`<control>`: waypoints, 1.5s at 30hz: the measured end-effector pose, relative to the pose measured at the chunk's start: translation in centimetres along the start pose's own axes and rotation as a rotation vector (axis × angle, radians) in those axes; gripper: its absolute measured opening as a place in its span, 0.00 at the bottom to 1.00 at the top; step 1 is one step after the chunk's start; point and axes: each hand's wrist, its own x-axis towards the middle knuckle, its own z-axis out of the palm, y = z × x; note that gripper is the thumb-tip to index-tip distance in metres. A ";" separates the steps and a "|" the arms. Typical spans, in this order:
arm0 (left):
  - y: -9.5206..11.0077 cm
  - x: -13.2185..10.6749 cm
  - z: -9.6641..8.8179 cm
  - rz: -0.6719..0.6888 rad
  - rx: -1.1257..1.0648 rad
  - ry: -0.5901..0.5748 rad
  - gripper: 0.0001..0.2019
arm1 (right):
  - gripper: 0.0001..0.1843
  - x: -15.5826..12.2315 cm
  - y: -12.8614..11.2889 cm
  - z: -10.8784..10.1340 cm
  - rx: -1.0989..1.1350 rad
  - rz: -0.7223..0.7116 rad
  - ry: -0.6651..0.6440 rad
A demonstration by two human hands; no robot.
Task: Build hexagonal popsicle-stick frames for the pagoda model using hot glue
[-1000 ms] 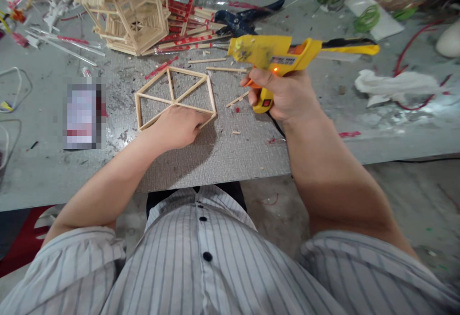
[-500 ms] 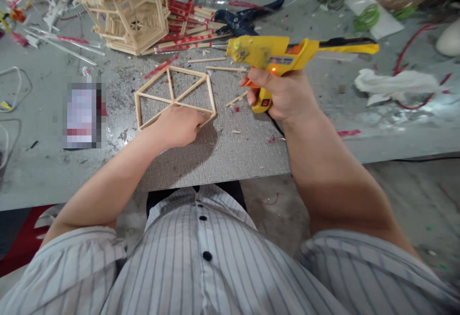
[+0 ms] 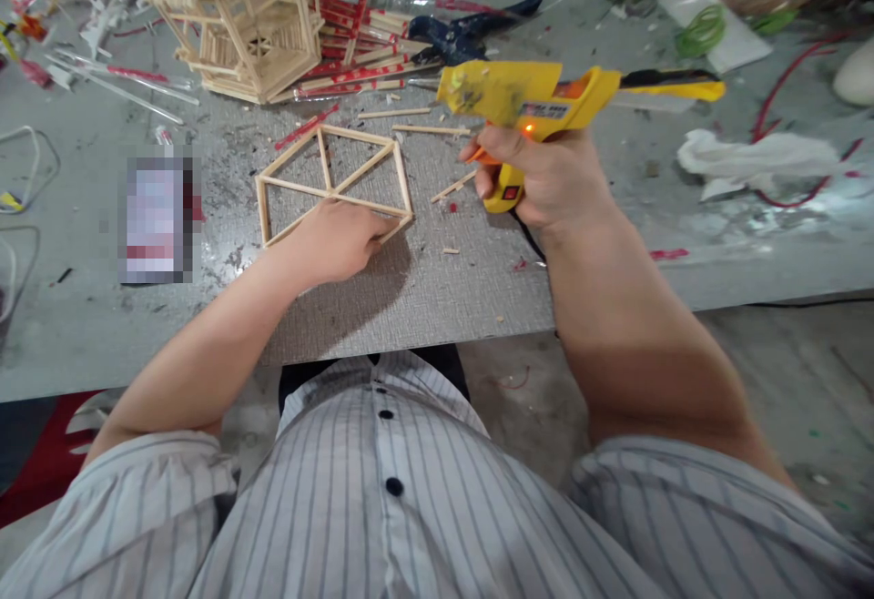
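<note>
A flat hexagon frame of thin wooden sticks (image 3: 332, 182) lies on the grey textured mat (image 3: 423, 289). My left hand (image 3: 338, 239) rests on the frame's near edge, fingers curled and pressing a stick down. My right hand (image 3: 539, 176) is wrapped round the handle of a yellow hot glue gun (image 3: 533, 98), held above the table to the right of the frame. The gun's nozzle points left and its small orange light glows. A forefinger lies on the orange trigger.
A stick-built model pavilion (image 3: 232, 16) stands at the back left beside a pile of red-wrapped chopsticks (image 3: 355, 44). Dark blue pliers (image 3: 471, 35), loose sticks (image 3: 430, 130), a crumpled white tissue (image 3: 751, 162), red wires, green wire coil (image 3: 696, 35) and a blurred packet (image 3: 156, 217) lie around.
The glue gun and my right hand shifted slightly to the right. My left hand stays pressed on the frame.
</note>
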 end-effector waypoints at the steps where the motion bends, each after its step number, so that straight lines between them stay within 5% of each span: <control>1: -0.1 0.0 0.0 -0.002 -0.009 -0.005 0.19 | 0.15 0.0 0.0 -0.1 -0.010 0.005 -0.005; 13: 0.1 0.4 0.0 -0.090 -0.140 0.052 0.18 | 0.14 -0.1 0.0 0.0 -0.055 0.018 0.003; 18: 0.0 0.7 0.1 -0.168 -0.141 -0.007 0.13 | 0.11 -0.2 -0.1 -0.1 -0.076 0.006 -0.018; 37: 0.1 0.7 0.8 -0.101 -0.061 0.052 0.14 | 0.16 0.1 -0.3 -0.2 0.004 0.002 0.017; 42: 0.0 -0.4 -0.3 -0.053 -0.166 0.116 0.13 | 0.18 0.9 -0.5 -1.6 0.067 -0.031 0.038; 45: -0.8 -1.3 -1.6 -0.139 -0.280 0.189 0.11 | 0.17 1.2 -0.7 -2.2 0.097 -0.071 0.085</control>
